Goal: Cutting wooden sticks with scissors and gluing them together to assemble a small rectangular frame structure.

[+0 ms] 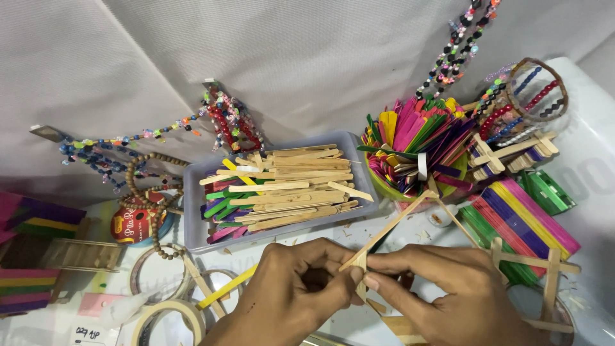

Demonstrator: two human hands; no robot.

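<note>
You hold one stick frame [384, 234] between your two hands, low in the middle of the view, above the bench [410, 240]. It is made of plain flat wooden sticks, pale and matte; two long ones run up and to the right from your fingertips and meet at a point near the green tub, forming a narrow triangle. Your left hand [291, 291] has its fingers closed, thumb and forefinger pinching the sticks at their lower joint. Your right hand [442, 288] is closed the same way, its fingers [384, 264] pinching that same joint from the other side, the two thumbs nearly touching.

Just behind the hands stands one grey plastic tray [192, 211], rectangular, heaped with plain sticks and a few dyed ones; too many to count. To its right, one green tub [384, 186] is packed with dyed sticks standing fanned out. Further right lies a flat panel [525, 221] of sticks in green, purple, yellow and pink stripes, and a bare wooden frame [544, 275] lies beside your right hand. At lower left lie three tape rolls [170, 311]. Strings of glossy beads [224, 122] hang on the grey cloth behind.
</note>
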